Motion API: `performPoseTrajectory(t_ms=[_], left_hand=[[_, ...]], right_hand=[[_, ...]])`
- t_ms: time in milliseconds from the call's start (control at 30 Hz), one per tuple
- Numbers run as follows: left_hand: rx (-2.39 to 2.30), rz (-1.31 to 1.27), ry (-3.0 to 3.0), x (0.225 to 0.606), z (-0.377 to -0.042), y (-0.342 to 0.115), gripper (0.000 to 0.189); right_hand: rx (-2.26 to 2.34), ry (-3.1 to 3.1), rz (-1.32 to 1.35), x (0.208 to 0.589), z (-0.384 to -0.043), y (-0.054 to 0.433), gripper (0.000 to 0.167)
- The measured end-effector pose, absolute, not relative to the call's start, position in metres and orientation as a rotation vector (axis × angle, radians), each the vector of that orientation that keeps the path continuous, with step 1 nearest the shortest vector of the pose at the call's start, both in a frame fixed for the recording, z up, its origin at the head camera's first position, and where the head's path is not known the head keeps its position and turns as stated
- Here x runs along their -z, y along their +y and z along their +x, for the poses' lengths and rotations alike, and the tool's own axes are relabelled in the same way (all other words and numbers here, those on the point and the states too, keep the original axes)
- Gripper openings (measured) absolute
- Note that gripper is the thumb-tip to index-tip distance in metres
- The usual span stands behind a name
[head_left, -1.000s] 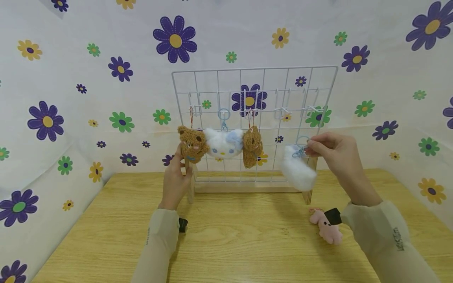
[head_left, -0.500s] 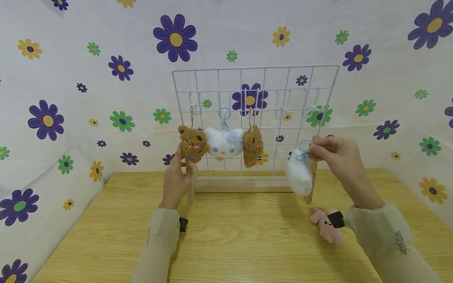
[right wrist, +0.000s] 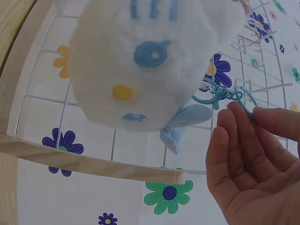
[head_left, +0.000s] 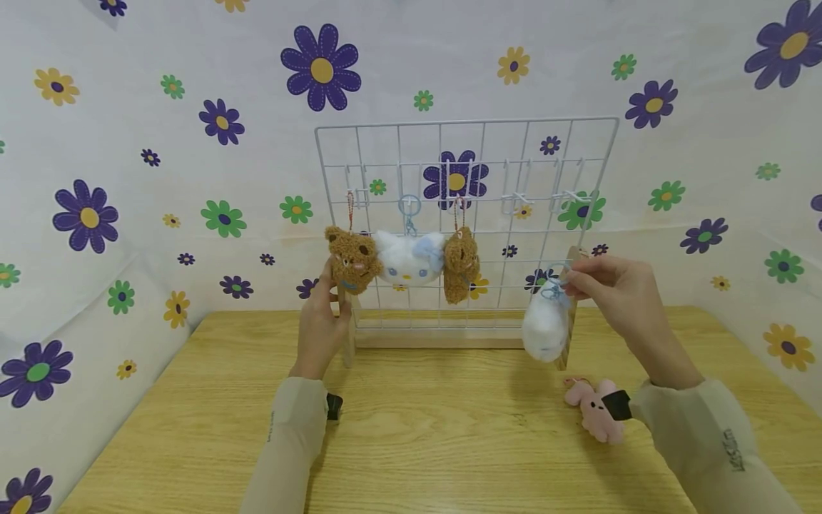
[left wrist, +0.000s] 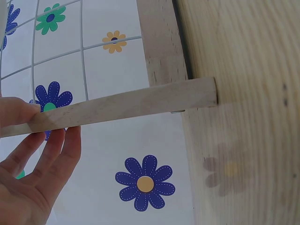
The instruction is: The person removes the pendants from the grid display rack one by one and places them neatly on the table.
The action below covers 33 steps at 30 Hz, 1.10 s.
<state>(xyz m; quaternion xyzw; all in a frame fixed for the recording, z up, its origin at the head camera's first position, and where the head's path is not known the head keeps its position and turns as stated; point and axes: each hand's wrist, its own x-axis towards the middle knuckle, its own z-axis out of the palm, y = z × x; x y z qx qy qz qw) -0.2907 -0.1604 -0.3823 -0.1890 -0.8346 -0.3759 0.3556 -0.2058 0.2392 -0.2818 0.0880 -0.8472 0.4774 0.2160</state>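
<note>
My left hand (head_left: 321, 325) grips the wooden side post (left wrist: 122, 104) of a white wire grid rack (head_left: 507, 121), thumb on one side and fingers on the other. With thumb and fingertips, my right hand (head_left: 619, 300) pinches the light blue ring of a white plush keychain (head_left: 544, 328). The plush hangs below the ring, in front of the rack's right side. Seen from the right wrist, its blue eyes, yellow nose and blue bow (right wrist: 190, 117) show beside the blue clasp (right wrist: 221, 92). The ring is off any hook.
On the rack's hooks hang a brown bear plush (head_left: 354, 263), a white cat-head plush (head_left: 411, 260) and a second brown plush (head_left: 461, 265). Bare hooks (head_left: 571, 195) stick out at right. A pink plush (head_left: 597, 410) lies on the wooden table (head_left: 437, 442) near my right sleeve.
My right hand has moved slightly right and down. The white plush has swung from a tilt to hanging nearly straight and turned. My left hand stays on the post.
</note>
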Motion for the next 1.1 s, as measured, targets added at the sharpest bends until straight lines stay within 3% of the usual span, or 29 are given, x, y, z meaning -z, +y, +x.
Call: performPoseTrajectory(t_ms=[667,1100], left_hand=[[0.957,-0.501,-2.143,0.384,-0.292,-0.162,0.077],[0.996,-0.507,-2.145,0.385,-0.293,-0.161,0.079]], right_hand=[[-1.088,-2.408,0.281,0.294,-0.194,0.239,0.012],[-1.267,-2.450,0.301,0.302,-0.187,0.246,0.015]])
